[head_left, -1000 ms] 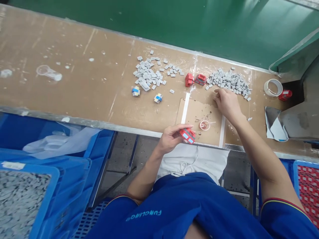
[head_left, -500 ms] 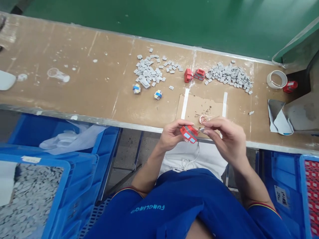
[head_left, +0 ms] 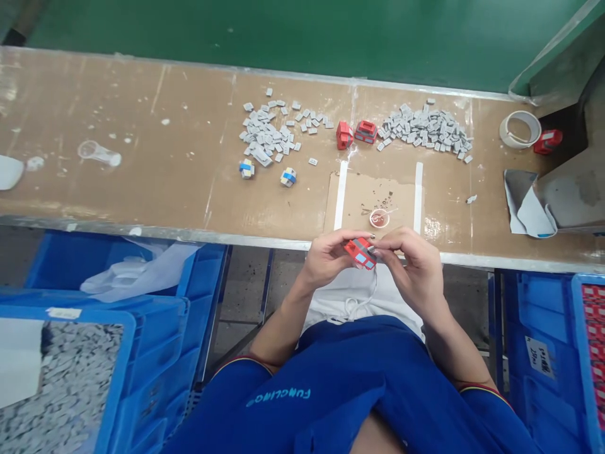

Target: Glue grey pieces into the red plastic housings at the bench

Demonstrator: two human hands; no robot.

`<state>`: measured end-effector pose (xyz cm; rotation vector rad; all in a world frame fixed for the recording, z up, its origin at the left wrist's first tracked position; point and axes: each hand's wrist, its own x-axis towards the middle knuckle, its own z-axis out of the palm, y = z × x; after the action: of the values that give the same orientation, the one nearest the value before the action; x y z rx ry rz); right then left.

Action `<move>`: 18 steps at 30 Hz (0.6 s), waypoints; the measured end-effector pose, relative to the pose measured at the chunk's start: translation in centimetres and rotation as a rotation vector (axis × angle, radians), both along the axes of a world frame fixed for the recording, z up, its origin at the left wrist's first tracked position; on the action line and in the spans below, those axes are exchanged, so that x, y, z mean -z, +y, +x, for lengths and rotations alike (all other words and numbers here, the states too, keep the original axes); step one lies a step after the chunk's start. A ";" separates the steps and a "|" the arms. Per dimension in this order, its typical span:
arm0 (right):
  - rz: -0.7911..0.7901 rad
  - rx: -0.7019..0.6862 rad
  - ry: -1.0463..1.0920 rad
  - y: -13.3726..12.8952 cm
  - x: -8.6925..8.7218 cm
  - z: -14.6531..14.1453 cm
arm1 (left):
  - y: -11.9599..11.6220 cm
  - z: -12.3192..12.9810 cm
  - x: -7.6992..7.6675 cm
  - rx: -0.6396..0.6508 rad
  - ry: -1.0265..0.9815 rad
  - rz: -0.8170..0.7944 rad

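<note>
- Being held just over the front edge of a tan workbench (head_left: 142, 189), a red block model with pale blue panels (head_left: 362, 253) was gripped between both hands, part of it hidden by the fingers.
- The left hand (head_left: 326, 261) was curled around the model's left side, grasping it.
- The right hand (head_left: 411, 271) was closed in a pinch at the model's right end. Something small and grey was seen there, but it could not be made out.
- A small round clear cup with reddish contents (head_left: 379, 218) was placed beyond the hands on a brown cardboard sheet (head_left: 373, 189), between two white tape strips (head_left: 340, 195).
- Two heaps of small grey tiles (head_left: 265, 129) were spread on the bench, with two red block pieces (head_left: 352, 133) between them.
- A roll of white tape (head_left: 518, 129) was seen at the right.
- Blue plastic crates (head_left: 142, 315) were seen below the bench, with one crate of grey pieces (head_left: 70, 384) cut off by the frame's lower edge and partly covered by a white patch.
</note>
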<state>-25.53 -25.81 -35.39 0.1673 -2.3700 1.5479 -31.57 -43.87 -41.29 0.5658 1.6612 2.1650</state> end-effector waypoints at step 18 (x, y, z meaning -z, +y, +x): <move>0.125 0.051 0.040 -2.0 1.4 1.3 | -1.6 -1.0 -0.3 -0.002 0.261 -0.213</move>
<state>-24.18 -27.86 -36.77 0.1628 -2.4210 1.3613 -32.58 -45.52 -40.99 0.8103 1.9975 1.9478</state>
